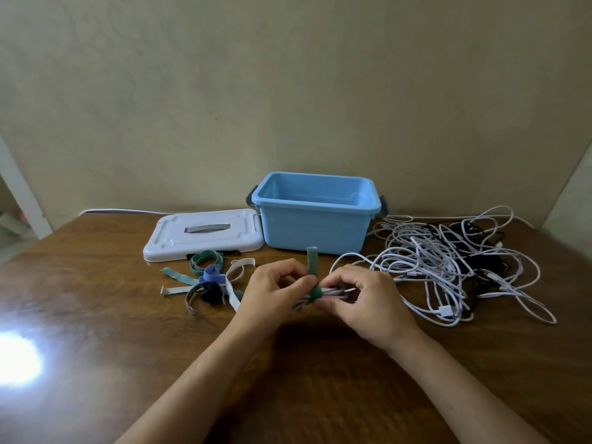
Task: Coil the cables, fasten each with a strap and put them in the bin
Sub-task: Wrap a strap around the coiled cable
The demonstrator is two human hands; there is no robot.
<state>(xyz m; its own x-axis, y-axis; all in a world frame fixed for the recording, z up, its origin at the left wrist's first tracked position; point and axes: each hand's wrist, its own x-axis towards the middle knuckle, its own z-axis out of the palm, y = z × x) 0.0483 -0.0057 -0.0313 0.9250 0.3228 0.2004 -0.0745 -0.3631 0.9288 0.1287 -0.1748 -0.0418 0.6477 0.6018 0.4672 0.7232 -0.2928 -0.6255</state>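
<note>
Centrally above the tabletop (96, 315), left hand (272, 293) and right hand (365, 299) both pinch a coiled white cable (334, 292) wrapped by a green strap (313, 267), its tail upright. Spare straps (208, 278) lie left, tangled cables (448, 261) right; behind, blue bin (314, 216) beside white lid (205, 233).
</note>
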